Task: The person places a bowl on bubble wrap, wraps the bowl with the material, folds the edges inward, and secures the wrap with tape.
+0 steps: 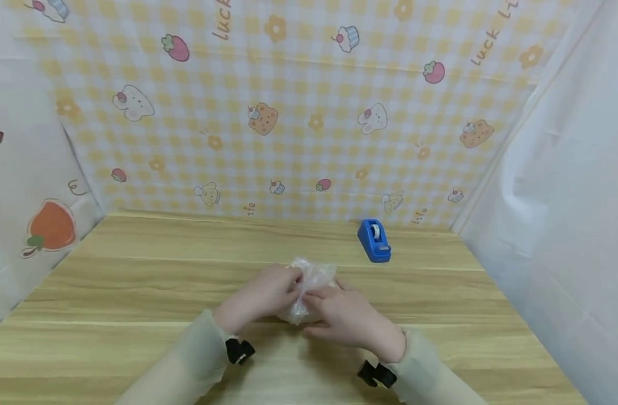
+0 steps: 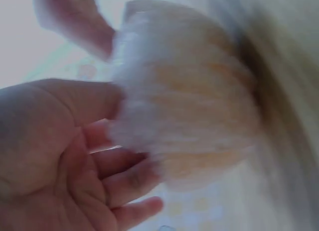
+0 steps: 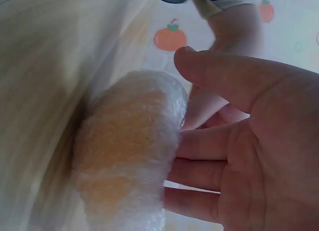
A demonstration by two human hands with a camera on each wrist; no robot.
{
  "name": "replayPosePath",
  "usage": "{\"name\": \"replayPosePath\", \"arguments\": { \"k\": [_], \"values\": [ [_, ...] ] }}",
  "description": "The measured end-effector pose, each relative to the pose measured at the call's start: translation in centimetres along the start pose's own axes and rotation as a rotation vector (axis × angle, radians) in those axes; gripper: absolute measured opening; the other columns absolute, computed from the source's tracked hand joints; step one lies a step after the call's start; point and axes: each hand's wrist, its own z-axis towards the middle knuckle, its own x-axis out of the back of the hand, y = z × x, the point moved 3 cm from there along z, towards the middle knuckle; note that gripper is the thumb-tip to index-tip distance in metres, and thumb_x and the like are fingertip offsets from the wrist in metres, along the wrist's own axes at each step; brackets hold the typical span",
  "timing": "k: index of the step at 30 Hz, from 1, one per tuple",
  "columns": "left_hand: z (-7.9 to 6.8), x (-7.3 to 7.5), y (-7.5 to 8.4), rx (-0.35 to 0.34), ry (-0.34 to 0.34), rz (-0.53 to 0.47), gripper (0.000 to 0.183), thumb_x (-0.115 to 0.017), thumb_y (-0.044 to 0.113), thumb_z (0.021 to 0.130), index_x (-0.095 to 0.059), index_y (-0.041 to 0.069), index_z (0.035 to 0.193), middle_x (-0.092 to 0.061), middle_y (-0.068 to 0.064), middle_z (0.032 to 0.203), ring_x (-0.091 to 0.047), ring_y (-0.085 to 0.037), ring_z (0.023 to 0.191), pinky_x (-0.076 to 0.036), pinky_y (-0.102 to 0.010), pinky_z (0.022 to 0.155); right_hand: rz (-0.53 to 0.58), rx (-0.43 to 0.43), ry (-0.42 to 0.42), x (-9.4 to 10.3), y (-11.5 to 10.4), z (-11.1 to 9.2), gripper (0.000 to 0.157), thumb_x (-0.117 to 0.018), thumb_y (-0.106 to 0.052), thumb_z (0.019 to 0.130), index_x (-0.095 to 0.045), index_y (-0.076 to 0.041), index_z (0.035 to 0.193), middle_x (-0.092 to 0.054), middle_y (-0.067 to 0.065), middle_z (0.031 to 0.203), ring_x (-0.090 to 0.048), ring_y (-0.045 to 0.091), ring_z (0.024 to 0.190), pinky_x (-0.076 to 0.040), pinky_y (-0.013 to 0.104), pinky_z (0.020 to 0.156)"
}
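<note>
A rounded bundle of bubble wrap (image 1: 319, 274) sits on the wooden table, between both hands in the head view. Through its clear layers a yellow-orange thing shows in the right wrist view, its kind hidden by the wrap. My left hand (image 1: 260, 295) is at the bundle's left side, thumb and curled fingers pinching the bubble wrap (image 2: 184, 101). From the right, my right hand (image 1: 351, 318) lays its fairly straight fingers against the wrap. Its thumb (image 3: 204, 64) stands away from the bundle in the right wrist view.
A blue tape dispenser (image 1: 374, 242) with a roll of tape stands farther back on the wooden table (image 1: 162, 270), right of the bundle. Behind the table hangs a yellow checked cloth (image 1: 309, 73). White sheets (image 1: 567, 197) close off both sides.
</note>
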Motion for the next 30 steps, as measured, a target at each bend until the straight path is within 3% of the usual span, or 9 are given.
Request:
{"name": "replayPosePath", "arguments": {
  "k": [2,6,10,12,15,20,24,28,30],
  "values": [
    [-0.3,0.4,0.3,-0.013,-0.012,0.035,0.008,-0.064,0.011,0.09,-0.067,0.005,0.094,-0.061,-0.003,0.082,-0.053,-0.014,0.068,-0.051,-0.035,0.065,-0.012,-0.001,-0.004,-0.2,-0.1,0.1,0.061,-0.063,-0.053,0.088,-0.06,-0.01,0.131,-0.059,0.003,0.133,-0.051,0.018,0.125,-0.03,0.057,0.109],
    [-1.1,0.8,1.5,-0.073,-0.008,0.147,0.016,-0.065,0.012,0.087,-0.07,0.003,0.1,-0.062,-0.008,0.096,-0.057,-0.018,0.075,-0.052,-0.034,0.067,0.016,-0.012,-0.022,-0.3,-0.1,0.2,0.064,-0.063,-0.054,0.088,-0.057,-0.01,0.134,-0.056,0.003,0.137,-0.049,0.019,0.128,-0.027,0.06,0.109],
    [-2.1,0.5,2.9,-0.118,-0.022,0.255,0.028,-0.065,0.018,0.088,-0.069,0.002,0.11,-0.064,-0.013,0.116,-0.063,-0.027,0.101,-0.052,-0.041,0.087,0.074,-0.025,-0.044,-0.5,0.1,0.4,0.063,-0.064,-0.054,0.088,-0.057,-0.011,0.134,-0.056,0.0,0.136,-0.051,0.017,0.125,-0.024,0.062,0.108],
    [-2.4,0.3,3.3,-0.115,-0.049,0.304,0.039,-0.065,0.021,0.088,-0.065,0.0,0.12,-0.06,-0.013,0.129,-0.057,-0.029,0.118,-0.045,-0.045,0.1,0.096,-0.025,-0.056,-0.6,0.3,0.4,0.062,-0.064,-0.054,0.088,-0.058,-0.011,0.132,-0.057,-0.001,0.133,-0.053,0.016,0.123,-0.024,0.064,0.108],
    [-2.6,0.0,3.4,-0.084,-0.112,0.348,0.051,-0.068,0.026,0.087,-0.06,0.0,0.129,-0.055,-0.012,0.137,-0.048,-0.028,0.129,-0.034,-0.049,0.108,0.133,-0.024,-0.085,-0.9,0.7,0.6,0.064,-0.063,-0.054,0.088,-0.054,-0.012,0.136,-0.054,-0.001,0.138,-0.051,0.016,0.125,-0.021,0.066,0.108],
    [-2.8,-0.5,2.7,-0.042,-0.184,0.349,0.064,-0.072,0.034,0.083,-0.054,0.003,0.136,-0.051,-0.012,0.141,-0.043,-0.029,0.133,-0.024,-0.057,0.112,0.201,-0.023,-0.15,-0.8,0.9,0.5,0.069,-0.062,-0.053,0.089,-0.047,-0.014,0.144,-0.042,0.001,0.149,-0.042,0.019,0.133,-0.014,0.068,0.108],
    [-2.8,-0.7,2.4,-0.035,-0.203,0.343,0.07,-0.074,0.037,0.081,-0.051,0.008,0.14,-0.049,-0.012,0.142,-0.042,-0.029,0.134,-0.019,-0.06,0.112,0.256,-0.02,-0.183,-0.1,0.9,0.0,0.067,-0.063,-0.047,0.09,-0.046,-0.012,0.145,-0.04,0.004,0.15,-0.037,0.021,0.137,-0.008,0.065,0.111],
    [-2.4,-1.2,2.3,-0.037,-0.192,0.34,0.072,-0.075,0.037,0.078,-0.051,0.01,0.14,-0.052,-0.011,0.14,-0.044,-0.03,0.132,-0.016,-0.062,0.111,0.247,-0.018,-0.121,0.9,1.2,-0.4,0.056,-0.064,-0.041,0.091,-0.056,-0.009,0.136,-0.052,0.005,0.141,-0.044,0.022,0.133,-0.012,0.062,0.112],
    [-2.2,-1.5,2.1,-0.039,-0.18,0.351,0.071,-0.076,0.037,0.077,-0.053,0.01,0.139,-0.055,-0.01,0.137,-0.046,-0.031,0.13,-0.016,-0.063,0.111,0.188,-0.037,-0.061,1.3,1.4,-0.5,0.053,-0.064,-0.042,0.091,-0.061,-0.007,0.13,-0.057,0.007,0.135,-0.048,0.024,0.129,-0.018,0.061,0.111]
  ]
}}
